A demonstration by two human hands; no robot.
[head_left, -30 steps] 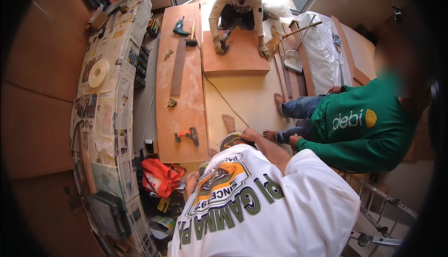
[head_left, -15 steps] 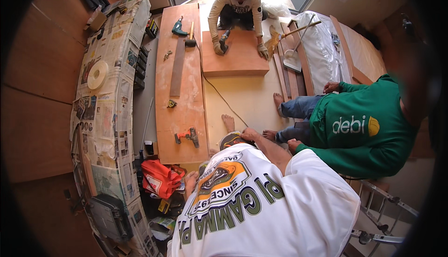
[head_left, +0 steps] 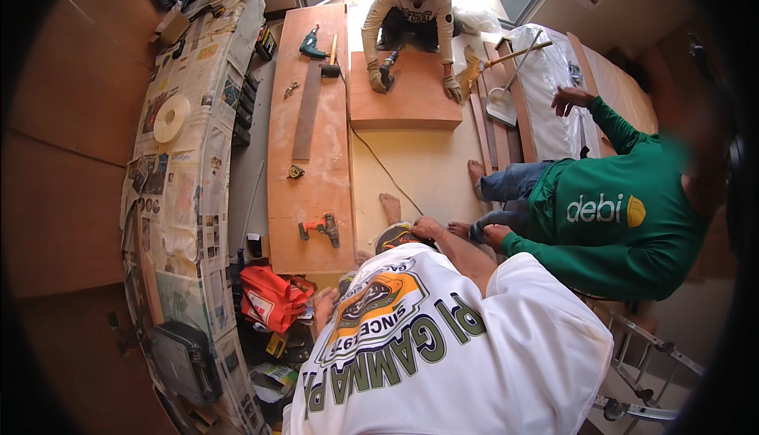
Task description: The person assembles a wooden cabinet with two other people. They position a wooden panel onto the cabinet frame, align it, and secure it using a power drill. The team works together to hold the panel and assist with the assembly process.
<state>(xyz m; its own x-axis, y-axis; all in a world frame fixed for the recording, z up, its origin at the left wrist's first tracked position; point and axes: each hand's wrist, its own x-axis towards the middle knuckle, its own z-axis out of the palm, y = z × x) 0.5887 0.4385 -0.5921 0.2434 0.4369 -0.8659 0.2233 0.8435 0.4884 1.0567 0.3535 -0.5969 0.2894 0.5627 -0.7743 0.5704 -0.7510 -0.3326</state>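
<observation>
My right hand (head_left: 428, 229) is closed at the edge of a black and orange object (head_left: 395, 236), beside my bare foot (head_left: 390, 207). What its fingers hold is hidden, but a dark cord (head_left: 385, 168) runs down close to them. My left hand (head_left: 323, 302) is low beside a red bag (head_left: 271, 298), partly covered by my white shirt, so its grip does not show. Ahead of me lies a long wooden panel (head_left: 328, 192) bearing an orange and black cordless drill (head_left: 320, 230), a tape measure (head_left: 296, 172), a mallet (head_left: 331, 64) and a green drill (head_left: 312, 42).
A co-worker's gloved hands rest on a wooden box (head_left: 405, 103), one holding a drill (head_left: 387, 67). Another person in a green sweatshirt (head_left: 609, 214) sits at right. A newspaper-covered bench (head_left: 186, 174) lines the left. A ladder (head_left: 648, 356), broom (head_left: 506, 56) and dustpan (head_left: 501, 105) are on the right.
The person in green has raised one hand from near the knees up and forward. The whole scene has shifted slightly to the right. My hands stay where they were.
</observation>
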